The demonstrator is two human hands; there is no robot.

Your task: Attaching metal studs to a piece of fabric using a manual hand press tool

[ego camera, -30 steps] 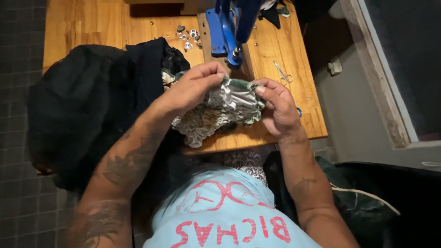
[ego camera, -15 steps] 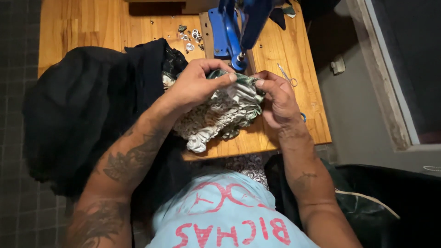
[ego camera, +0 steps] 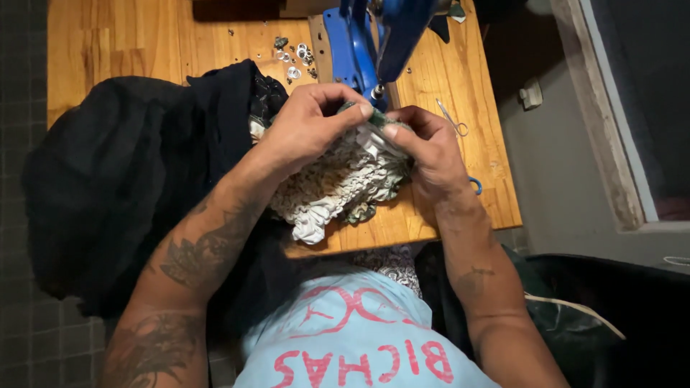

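Wooden plank table [ego camera: 144,43]: crumpled ruffled white-green fabric [ego camera: 338,187] is pinched by left hand [ego camera: 305,126] and right hand [ego camera: 424,147], now raised closer under blue press [ego camera: 374,36].

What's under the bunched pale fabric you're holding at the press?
The wooden table shows beneath the pale gathered fabric, with dark cloth to its left. Both hands, left hand and right hand, cover its top edge; anything beneath is hidden.
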